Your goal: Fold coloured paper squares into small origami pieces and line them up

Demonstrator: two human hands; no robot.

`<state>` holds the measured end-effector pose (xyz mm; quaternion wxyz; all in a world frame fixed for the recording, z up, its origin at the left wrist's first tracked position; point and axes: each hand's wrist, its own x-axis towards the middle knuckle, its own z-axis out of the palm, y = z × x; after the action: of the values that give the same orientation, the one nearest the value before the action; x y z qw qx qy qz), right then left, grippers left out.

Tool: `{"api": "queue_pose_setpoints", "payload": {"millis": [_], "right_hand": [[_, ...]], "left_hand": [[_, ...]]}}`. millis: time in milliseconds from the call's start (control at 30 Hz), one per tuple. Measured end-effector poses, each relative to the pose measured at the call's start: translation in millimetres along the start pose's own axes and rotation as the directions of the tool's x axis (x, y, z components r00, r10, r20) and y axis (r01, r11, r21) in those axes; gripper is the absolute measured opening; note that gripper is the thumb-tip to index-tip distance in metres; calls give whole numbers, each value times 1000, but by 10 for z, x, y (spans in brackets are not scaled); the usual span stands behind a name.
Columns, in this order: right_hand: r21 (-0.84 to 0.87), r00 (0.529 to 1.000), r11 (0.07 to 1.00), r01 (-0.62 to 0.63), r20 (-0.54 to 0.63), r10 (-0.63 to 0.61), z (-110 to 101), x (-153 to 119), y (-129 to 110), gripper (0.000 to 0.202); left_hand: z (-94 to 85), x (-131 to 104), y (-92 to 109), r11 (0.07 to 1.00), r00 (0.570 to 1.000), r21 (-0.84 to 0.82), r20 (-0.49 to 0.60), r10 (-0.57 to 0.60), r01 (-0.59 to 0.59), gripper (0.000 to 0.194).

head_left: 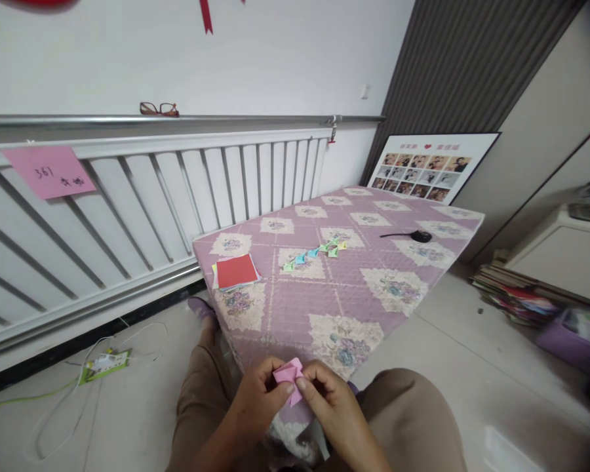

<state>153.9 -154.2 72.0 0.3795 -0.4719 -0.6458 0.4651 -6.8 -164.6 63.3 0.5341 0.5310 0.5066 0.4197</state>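
Low in the frame's centre, a small pink folded paper [289,375] pinched between both hands. Left hand [255,400] closed on its left edge, thumb on top; right hand [332,403] closed on its right edge, fingertips pressing the fold. Held just in front of the near edge of the counter [324,308], above the knees in tan trousers.

Further up on the purple patterned cloth: a stack of paper squares [236,271] with a red sheet on top at centre left, a row of small folded pieces [314,252] in green and blue at mid-frame, a black cable [408,235] toward the right. Pink note [48,172] on the white rail at upper left, glasses [158,109] on the ledge above. Photo board [425,172] leaning at upper right.
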Motion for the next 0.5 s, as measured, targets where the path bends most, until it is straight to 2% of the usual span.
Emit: {"api": "queue_pose_setpoints", "payload": {"millis": [133,233,367,500], "right_hand": [[46,999,999,-16,-50,18,33,6,16,29],[79,997,996,-34,-68,40,54,14,17,31],[111,994,993,-45,-91,55,76,23,26,34],[150,992,987,-53,-103,69,108,35,38,33]], "left_hand": [[27,-4,-28,998,1000,57,16,0,-1,10],[39,-2,-43,1000,1000,14,24,-6,6,12],[33,-5,-41,998,999,-63,44,-8,10,24],[22,-9,-36,1000,1000,0,-13,-20,20,35]]}}
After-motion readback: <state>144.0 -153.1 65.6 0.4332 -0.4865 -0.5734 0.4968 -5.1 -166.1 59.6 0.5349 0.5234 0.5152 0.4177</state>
